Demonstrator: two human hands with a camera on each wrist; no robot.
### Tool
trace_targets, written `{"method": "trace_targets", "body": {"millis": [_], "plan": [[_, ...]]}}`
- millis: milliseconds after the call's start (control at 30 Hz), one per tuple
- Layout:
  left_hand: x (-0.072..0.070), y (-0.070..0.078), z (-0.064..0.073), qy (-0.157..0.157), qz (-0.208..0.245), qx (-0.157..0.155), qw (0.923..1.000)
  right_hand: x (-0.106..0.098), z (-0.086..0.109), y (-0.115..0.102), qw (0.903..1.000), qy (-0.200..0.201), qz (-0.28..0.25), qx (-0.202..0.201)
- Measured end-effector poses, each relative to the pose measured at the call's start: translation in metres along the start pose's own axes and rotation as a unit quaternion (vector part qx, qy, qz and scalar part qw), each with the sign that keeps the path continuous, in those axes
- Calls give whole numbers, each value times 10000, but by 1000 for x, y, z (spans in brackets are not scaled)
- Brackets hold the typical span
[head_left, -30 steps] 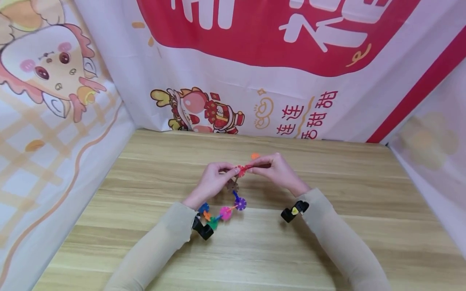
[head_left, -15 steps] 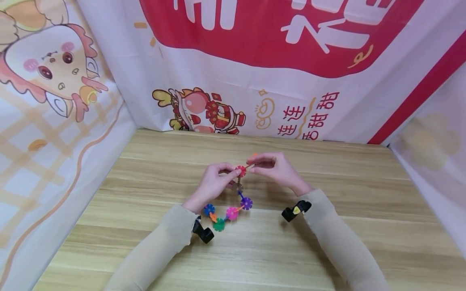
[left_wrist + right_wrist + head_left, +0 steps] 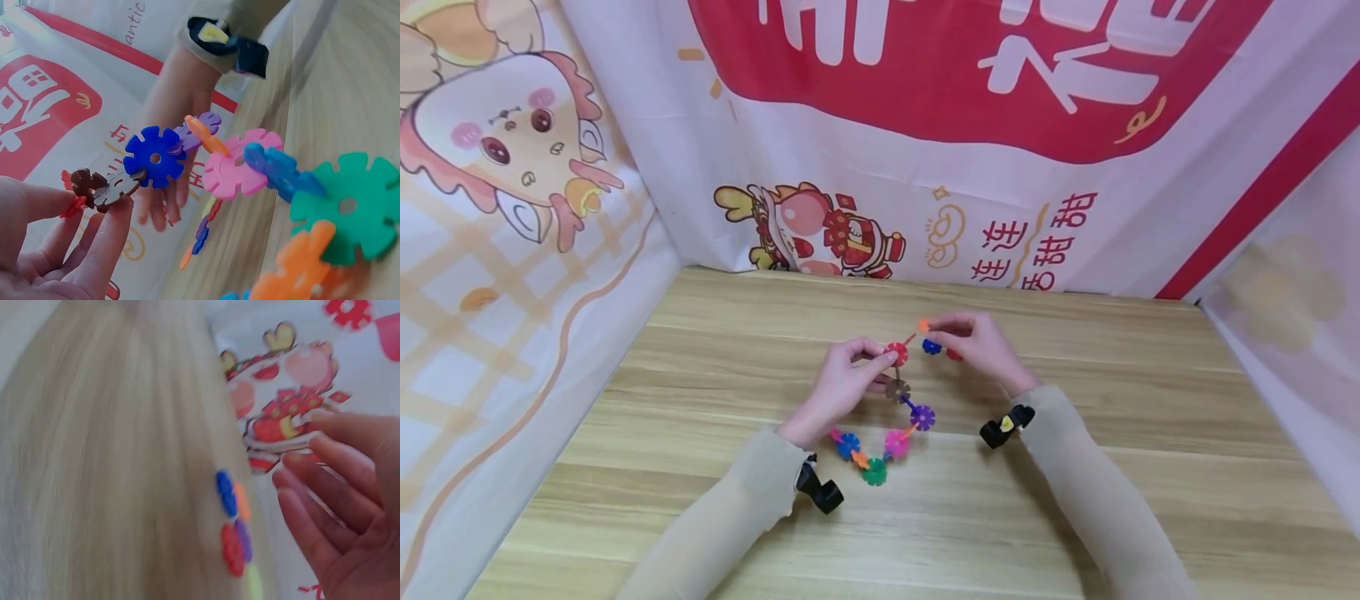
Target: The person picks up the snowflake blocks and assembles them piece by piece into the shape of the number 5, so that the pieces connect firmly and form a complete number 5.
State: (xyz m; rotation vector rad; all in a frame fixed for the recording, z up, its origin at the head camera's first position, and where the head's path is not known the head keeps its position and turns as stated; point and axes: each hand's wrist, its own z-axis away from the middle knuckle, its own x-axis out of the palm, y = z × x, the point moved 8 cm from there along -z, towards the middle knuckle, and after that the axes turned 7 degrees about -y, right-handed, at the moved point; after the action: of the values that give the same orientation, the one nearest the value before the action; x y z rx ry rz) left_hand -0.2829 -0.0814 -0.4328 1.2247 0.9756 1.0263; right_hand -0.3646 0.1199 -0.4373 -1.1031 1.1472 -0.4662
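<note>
Tabletop [image 3: 722, 367]; left hand [image 3: 844, 379] perhaps partly hides chain [image 3: 897, 444]

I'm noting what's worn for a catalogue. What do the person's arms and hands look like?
The left sleeve and right sleeve are long and beige. Black, angular devices sit at the left cuff and right cuff, the latter showing a yellow patch. Neither the left hand nor right hand wears a glove.
</note>
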Motion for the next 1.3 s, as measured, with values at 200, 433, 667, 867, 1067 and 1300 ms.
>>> {"method": "trace_targets", "body": {"millis": [200,433,667,867,1067,1300], "plan": [[4,1,3,-64,232,41,9997,2,-11,22,9945,144,1027,121],[5,4,5,-89,210,164,9996,8,-20,25,9853,104,1703,-20],[5,4,5,-190,170,201,9995,7,-23,27,9852,48,1693,273],[4,3,2,-184,178,240,9994,7,-18,32,9949,55,918,411],[4,3,0,-183,114,272,9994,3,-8,28,9981,83,319,520],[6,3,0,-231,42,278,9993,-10,6,6,9983,251,-245,463]]}}
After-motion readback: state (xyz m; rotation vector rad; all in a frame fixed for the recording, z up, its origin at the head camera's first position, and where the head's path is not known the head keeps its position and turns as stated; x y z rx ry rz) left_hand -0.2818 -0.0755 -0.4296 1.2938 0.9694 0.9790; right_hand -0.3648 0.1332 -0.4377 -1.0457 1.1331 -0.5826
